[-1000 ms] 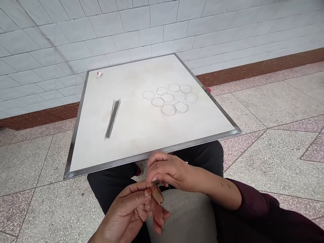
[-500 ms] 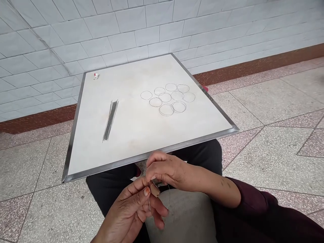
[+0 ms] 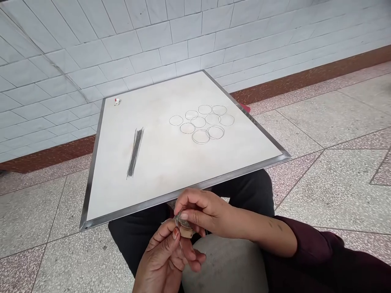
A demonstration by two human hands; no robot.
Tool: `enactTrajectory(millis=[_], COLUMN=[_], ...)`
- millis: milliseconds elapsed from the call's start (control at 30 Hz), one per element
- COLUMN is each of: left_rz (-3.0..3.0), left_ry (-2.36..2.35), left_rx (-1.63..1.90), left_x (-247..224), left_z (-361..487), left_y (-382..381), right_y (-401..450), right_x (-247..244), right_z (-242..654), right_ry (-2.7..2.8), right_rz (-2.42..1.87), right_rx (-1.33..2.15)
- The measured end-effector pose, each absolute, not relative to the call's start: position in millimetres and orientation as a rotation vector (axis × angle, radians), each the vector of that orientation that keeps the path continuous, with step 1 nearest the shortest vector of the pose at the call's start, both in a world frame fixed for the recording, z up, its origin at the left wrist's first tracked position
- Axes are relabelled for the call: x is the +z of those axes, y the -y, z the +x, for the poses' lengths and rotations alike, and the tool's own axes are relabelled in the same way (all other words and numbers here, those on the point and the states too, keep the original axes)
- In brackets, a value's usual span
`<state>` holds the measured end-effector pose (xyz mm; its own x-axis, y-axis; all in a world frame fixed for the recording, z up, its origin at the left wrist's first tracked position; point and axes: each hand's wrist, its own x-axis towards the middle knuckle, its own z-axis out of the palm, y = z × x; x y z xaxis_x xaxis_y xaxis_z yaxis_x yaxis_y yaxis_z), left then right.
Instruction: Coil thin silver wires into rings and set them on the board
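My left hand (image 3: 165,254) is closed, thumb and forefinger pinching a thin wire (image 3: 181,245) that curves down past the fingers. A tan band (image 3: 185,232), like tape or cardboard, sits at a finger of that hand. Just above, my right hand (image 3: 209,211) grips a small dark grey-green piece (image 3: 184,221) between thumb and fingers, against the wire at the left fingertips. What the piece is I cannot make out. Both hands are over my lap, in front of the table's near edge.
On the white metal-edged table (image 3: 159,162) lie a bundle of straight dark wires (image 3: 135,154) and several thin wire rings (image 3: 200,143), some overlapping. A small white-and-red item (image 3: 117,101) is at the far left corner. Behind stands a white tiled wall (image 3: 152,36).
My right hand has turned, and the dark grey-green piece now shows in its fingers. The tan band shows at a different angle. The view has shifted slightly.
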<state>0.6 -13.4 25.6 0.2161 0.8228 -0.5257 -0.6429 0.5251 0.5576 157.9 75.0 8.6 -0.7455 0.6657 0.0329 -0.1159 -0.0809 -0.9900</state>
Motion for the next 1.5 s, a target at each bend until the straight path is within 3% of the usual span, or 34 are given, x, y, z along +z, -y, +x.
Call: enactTrajectory(millis=[67,267,433,933,1100,1267,1500], left_rz=[0.23,0.235,0.257,0.28,0.254,0.186,0.162], left_ry=[-0.86,-0.829,-0.847,-0.776,-0.756,-0.729,-0.698], left_rx=[1.052,1.099,1.111,1.097,1.115,1.12,1.159], left_x=[24.1,11.2,7.5,6.1,7.4,9.3,-5.7], left_z=[2.5,6.1,10.3,13.0,12.2,13.3,11.7], left_y=[14.6,22.3,24.4,22.5,20.7,20.2,27.5], right_y=[-74.2,-77.4,-78.4,-85.3,-80.6,-80.5,-82.3], right_x=[10.8,11.6,8.0,9.7,3.5,4.9,0.2], right_z=[159.1,162.6,162.1,166.9,164.1,168.6,174.8], right_ry=[1.644,1.838,1.894,1.895,1.693,1.858,1.869], right_rz=[-0.615,-0.619,-0.574,-0.473,-0.623,-0.585,-0.539], right_rx=[1.935,1.579,1.514,1.642,1.767,1.425,1.43])
